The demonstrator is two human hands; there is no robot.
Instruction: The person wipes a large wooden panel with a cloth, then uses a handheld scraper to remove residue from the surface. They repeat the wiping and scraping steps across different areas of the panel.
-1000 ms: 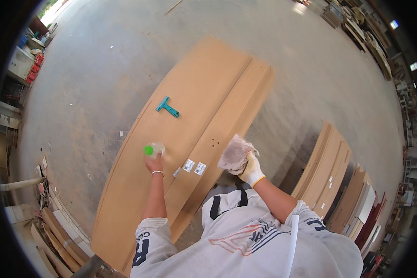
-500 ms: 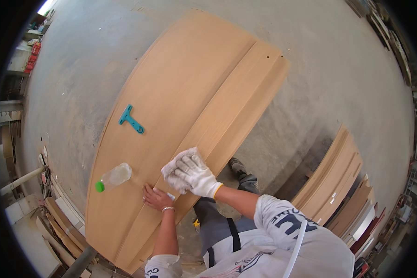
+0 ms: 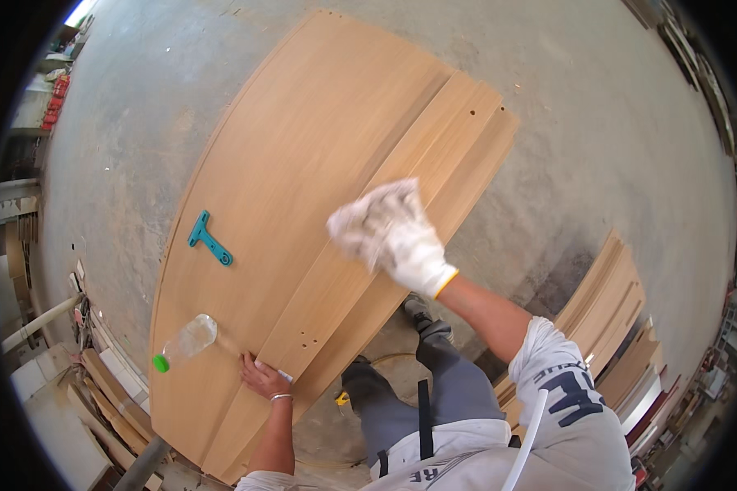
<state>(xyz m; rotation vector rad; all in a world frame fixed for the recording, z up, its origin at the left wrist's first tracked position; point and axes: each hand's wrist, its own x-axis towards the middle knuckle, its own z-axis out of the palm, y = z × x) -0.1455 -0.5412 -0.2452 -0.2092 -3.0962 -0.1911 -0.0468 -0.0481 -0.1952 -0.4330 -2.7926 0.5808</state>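
Note:
A long light-brown wooden panel (image 3: 270, 188) with stepped strips along its right side lies slantwise before me. My right hand (image 3: 401, 245), in a white knit glove with a yellow cuff, presses a pale, crumpled rag (image 3: 359, 222) onto the strips; it is blurred by motion. My bare left hand (image 3: 264, 379) rests with its fingers laid on the lower part of the panel. Beside its thumb shows a small white piece (image 3: 285, 376), whose kind I cannot make out. A clear bottle (image 3: 195, 335) with a green cap lies on its side left of that hand. Farther up lies a teal T-shaped scraper (image 3: 211, 240).
More wooden panels (image 3: 602, 307) stand at the right, with stacked boards below them. At lower left are boards (image 3: 110, 401) and a grey pipe (image 3: 143, 462). Grey concrete floor (image 3: 581, 123) surrounds the panel. My feet stand close to its right edge.
My right hand has slid the rag up and to the right along the strips, uncovering small holes in the wood. The left hand stays on the panel; the whole view has shifted slightly.

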